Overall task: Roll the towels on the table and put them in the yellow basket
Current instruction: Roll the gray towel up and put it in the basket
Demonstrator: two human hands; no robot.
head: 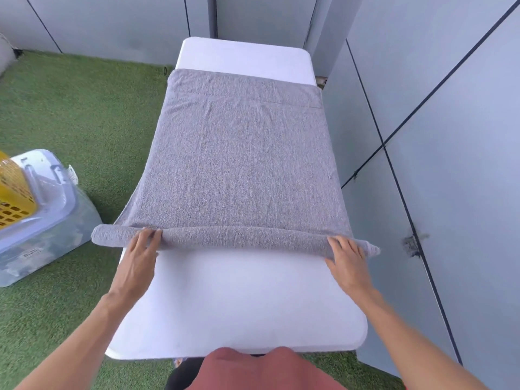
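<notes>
The left hand [142, 249] and right hand [347, 256] press flat, fingers straight, on the rolled near edge of the grey towel [242, 164]. Even forward pressure should keep the roll tight. The yellow basket [14, 190] sits left of the left hand.

The grey towel [242, 164] is looped terry cloth, matt and nubbly. The white table [242, 305] under it looks smooth with a soft sheen. At nine o'clock, the yellow basket [14, 192] is perforated plastic, set on a translucent plastic bin [56, 220]. Rough artificial grass [84, 108] covers the floor.
</notes>
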